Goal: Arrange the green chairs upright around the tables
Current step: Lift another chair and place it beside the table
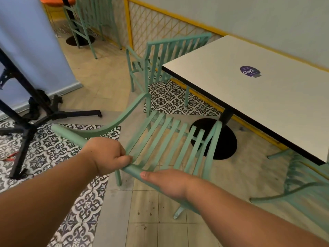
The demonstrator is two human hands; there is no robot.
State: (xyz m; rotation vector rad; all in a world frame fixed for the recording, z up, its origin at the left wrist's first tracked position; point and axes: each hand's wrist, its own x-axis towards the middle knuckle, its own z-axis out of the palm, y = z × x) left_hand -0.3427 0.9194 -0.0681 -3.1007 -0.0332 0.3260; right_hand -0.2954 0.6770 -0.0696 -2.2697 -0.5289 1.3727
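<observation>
A green slatted metal chair [165, 139] stands in front of me, facing the white table [267, 97]. My left hand [106, 155] grips the top rail of its backrest. My right hand [170, 184] lies on the same rail further right, fingers wrapped under it. The chair looks upright, with its legs on the floor. A second green chair [160, 57] stands upright at the table's far end. A third green chair [302, 186] sits at the right, partly under the table's near corner.
The table's black pedestal base [217, 139] is just beyond the held chair. A black folded stand [26, 111] occupies the left floor. More green chairs [89, 20] and an orange-topped table stand at the back. A yellow lattice fence [160, 27] lines the wall.
</observation>
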